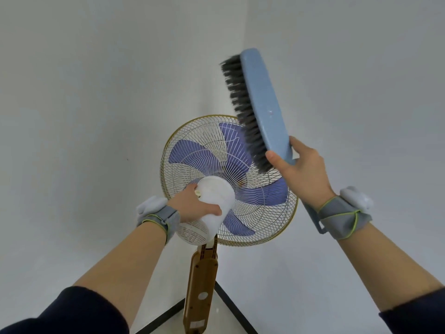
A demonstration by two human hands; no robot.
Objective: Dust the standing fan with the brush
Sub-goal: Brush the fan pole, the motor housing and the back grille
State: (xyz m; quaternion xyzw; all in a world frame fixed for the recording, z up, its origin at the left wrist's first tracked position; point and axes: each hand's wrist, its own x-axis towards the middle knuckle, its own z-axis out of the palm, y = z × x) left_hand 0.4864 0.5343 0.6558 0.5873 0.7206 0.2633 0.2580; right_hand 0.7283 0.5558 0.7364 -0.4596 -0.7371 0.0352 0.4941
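head view, looking down, close behind fan [228,179]

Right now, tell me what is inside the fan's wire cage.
Inside the wire cage sit purple blades, visible through the wires. The white motor housing, gripped by the left hand, covers the hub, and the brush in the right hand hides the upper right part.

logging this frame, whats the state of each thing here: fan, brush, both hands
fan: upright on its stand, seen from behind, blades sharp so apparently not spinning
motor housing: gripped by the left hand
brush: raised, bristles facing left, beside the upper right of the cage, contact unclear
left hand: closed on the motor housing
right hand: closed on the brush handle
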